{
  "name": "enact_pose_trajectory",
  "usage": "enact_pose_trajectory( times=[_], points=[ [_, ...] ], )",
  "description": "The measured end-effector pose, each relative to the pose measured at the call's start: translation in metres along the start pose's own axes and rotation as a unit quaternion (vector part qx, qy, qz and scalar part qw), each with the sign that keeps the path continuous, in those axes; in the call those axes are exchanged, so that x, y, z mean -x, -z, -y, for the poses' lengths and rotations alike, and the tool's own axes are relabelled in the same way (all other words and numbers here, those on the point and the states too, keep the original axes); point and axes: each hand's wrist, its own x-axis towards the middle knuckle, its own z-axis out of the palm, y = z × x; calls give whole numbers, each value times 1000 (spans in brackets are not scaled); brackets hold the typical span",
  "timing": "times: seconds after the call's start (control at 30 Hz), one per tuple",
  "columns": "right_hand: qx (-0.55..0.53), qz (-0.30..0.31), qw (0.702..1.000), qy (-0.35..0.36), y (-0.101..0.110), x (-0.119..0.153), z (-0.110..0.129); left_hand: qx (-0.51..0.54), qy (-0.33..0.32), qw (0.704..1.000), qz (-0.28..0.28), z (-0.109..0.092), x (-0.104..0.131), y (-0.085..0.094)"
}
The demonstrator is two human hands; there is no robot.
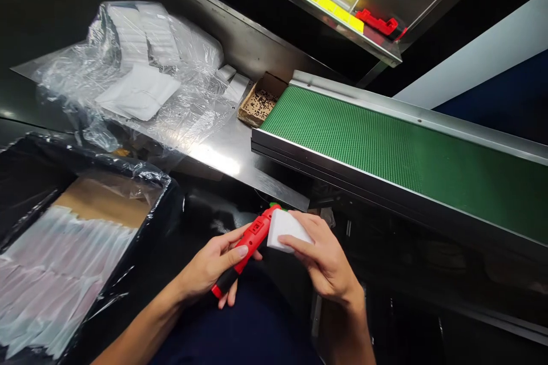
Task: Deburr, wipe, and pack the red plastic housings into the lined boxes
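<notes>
A red tool-like part point(249, 245) with a black section near its lower end lies tilted in my left hand point(218, 265), whose thumb presses on its side and whose fingers wrap beneath. My right hand point(323, 256) grips a folded white pad point(286, 230), thumb on the front and fingers behind. The pad is held against the upper end of the red part, where a bit of green shows. Part of the right fingers is hidden behind the pad.
A green conveyor belt point(351, 137) runs to the right. Beside it sit a small cardboard box point(262, 104) of dark bits and a metal table point(257, 174) with plastic-wrapped white sheets point(137, 91). A black-lined bin point(158, 199) holds wrapped items at left. Red parts point(377, 23) lie on an upper shelf.
</notes>
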Motion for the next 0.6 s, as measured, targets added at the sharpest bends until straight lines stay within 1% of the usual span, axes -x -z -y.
enact_pose_trajectory(
  times=[0.07,0.2,0.23,0.3,0.33,0.47,0.6],
  points=[
    [-3,16,1000,11,1,-1,2,-4,-1,1000,8,-1,0,0],
    [50,-17,998,-19,2,0,2,16,-13,1000,11,-3,1,-1],
    [46,-11,999,-18,2,1,2,30,-18,999,12,-3,0,-2],
    [9,6,1000,1,1,4,2,64,-33,997,19,-4,-2,-3],
    [-10,5,1000,7,0,5,3,83,-41,995,24,-4,-3,-4],
    [-30,-57,998,-15,-10,9,6,140,-56,988,42,-3,-7,-2],
    [-2,-88,996,-15,-23,6,12,172,-57,982,58,-1,-6,-2]
  ],
)
